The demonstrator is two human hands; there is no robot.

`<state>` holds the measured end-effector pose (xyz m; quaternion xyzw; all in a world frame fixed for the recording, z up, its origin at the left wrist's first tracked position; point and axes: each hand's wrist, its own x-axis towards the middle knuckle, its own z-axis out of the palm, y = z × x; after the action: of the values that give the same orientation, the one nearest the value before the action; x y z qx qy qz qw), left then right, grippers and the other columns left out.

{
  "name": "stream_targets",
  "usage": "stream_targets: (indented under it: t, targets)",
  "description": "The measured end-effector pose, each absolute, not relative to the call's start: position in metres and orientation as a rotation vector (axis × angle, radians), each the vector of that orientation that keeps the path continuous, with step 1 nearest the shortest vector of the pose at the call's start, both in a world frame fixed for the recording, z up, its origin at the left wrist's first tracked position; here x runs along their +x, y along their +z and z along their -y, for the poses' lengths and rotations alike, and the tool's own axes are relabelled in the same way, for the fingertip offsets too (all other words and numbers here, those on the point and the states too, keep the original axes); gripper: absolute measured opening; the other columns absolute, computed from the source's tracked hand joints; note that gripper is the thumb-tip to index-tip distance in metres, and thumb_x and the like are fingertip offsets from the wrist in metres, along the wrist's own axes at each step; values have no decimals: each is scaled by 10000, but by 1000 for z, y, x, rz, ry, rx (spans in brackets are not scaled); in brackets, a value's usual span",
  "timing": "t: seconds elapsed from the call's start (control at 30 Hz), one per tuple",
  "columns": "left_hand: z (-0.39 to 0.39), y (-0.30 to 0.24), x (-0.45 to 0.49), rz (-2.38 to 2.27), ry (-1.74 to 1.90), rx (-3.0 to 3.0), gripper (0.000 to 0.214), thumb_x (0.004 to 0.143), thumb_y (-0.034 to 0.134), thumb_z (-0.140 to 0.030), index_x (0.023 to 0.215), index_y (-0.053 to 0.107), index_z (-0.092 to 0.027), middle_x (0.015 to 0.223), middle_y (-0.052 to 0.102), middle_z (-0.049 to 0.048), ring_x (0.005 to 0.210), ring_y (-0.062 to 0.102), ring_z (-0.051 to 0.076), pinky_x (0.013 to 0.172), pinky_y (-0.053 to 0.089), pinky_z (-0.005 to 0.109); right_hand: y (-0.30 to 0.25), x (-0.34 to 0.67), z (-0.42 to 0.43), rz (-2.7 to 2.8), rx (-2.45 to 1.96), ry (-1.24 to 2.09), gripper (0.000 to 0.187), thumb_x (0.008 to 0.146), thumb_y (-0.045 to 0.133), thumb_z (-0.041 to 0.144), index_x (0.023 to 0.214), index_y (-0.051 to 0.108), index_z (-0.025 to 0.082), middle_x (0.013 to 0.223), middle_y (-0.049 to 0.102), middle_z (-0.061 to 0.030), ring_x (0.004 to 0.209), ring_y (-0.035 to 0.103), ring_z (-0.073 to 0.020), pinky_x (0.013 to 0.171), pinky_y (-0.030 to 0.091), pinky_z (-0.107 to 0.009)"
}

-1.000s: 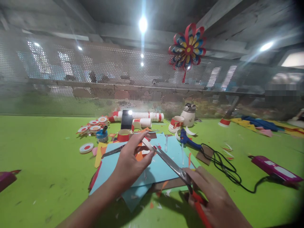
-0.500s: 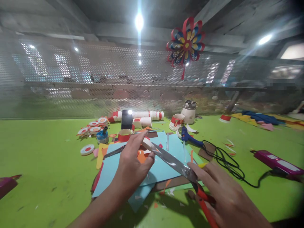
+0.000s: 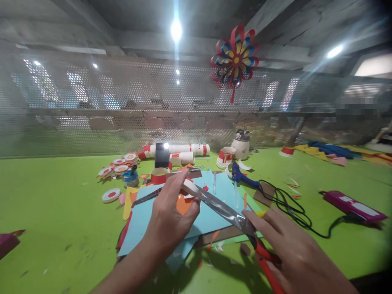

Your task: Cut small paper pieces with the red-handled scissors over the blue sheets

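Note:
My left hand [image 3: 170,210] pinches a small white paper-cup piece with a red patch [image 3: 190,186] between thumb and fingers, above the light blue paper sheets [image 3: 141,228]. My right hand [image 3: 294,245] is wrapped round the red handles of a pair of scissors [image 3: 223,209]. Their silver blades point up and left, with the tips at the cup piece. Whether the blades are cutting into it I cannot tell. Orange paper scraps [image 3: 183,205] show under my left hand. Behind that hand lies a dark, narrow tool [image 3: 147,197], partly hidden.
A blue glue gun [image 3: 245,178] with a coiled black cable [image 3: 294,210] lies right of the papers. Beyond stand cut paper cups [image 3: 226,157] and a white jar [image 3: 241,149]. Round red-and-white discs [image 3: 111,195] lie left; a purple device [image 3: 352,206] lies right.
The view has shifted slightly, so the table things sit a little further left. Both hands keep nearly the same pose, the scissors still at the cup piece.

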<state>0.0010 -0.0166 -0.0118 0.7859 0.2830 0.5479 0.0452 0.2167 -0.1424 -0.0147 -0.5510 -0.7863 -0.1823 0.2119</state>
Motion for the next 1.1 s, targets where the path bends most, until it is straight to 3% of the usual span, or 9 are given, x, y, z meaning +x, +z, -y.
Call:
stream_targets:
  t: [0.33, 1.1]
  targets:
    - [15, -13, 1, -821, 1733, 2439, 554, 757, 575, -107, 1296, 451, -140, 1088, 600, 103, 794, 622, 146, 781, 535, 333, -12, 217, 142, 2204, -1524, -496, 517, 714, 520, 71, 1231, 514, 71, 856, 552, -124, 743, 568, -267, 610, 551, -429]
    - [23, -11, 3, -886, 1667, 2358, 529, 797, 575, -165, 1309, 443, -174, 1026, 627, 90, 713, 627, 144, 690, 555, 333, -6, 217, 138, 2237, -1440, -540, 328, 869, 429, 109, 1177, 536, 65, 687, 530, -60, 544, 542, -195, 464, 467, -309]
